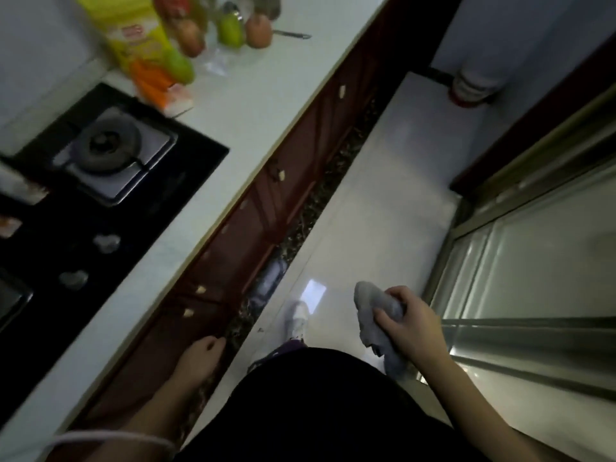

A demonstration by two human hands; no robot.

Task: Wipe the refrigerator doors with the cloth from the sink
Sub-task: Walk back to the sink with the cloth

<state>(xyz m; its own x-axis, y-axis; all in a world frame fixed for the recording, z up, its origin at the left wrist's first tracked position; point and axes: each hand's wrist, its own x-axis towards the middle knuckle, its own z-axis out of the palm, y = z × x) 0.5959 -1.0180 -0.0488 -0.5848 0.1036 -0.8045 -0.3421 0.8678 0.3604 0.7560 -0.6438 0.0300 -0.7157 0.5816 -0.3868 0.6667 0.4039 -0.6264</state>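
My right hand (411,323) grips a crumpled grey cloth (373,306) low in the view, above the pale floor and just left of a glass sliding door. The cloth's loose end hangs down below my palm. My left hand (201,353) hangs beside the dark red cabinet fronts with its fingers curled and nothing in it. No refrigerator door can be made out with certainty; a pale flat surface (533,31) fills the top right corner.
A white countertop (253,105) runs along the left with a black gas hob (110,155), a yellow bottle (133,35), fruit and a knife on it. The glass sliding door and its metal track (533,248) lie to the right. A white and red container (473,85) stands on the floor ahead.
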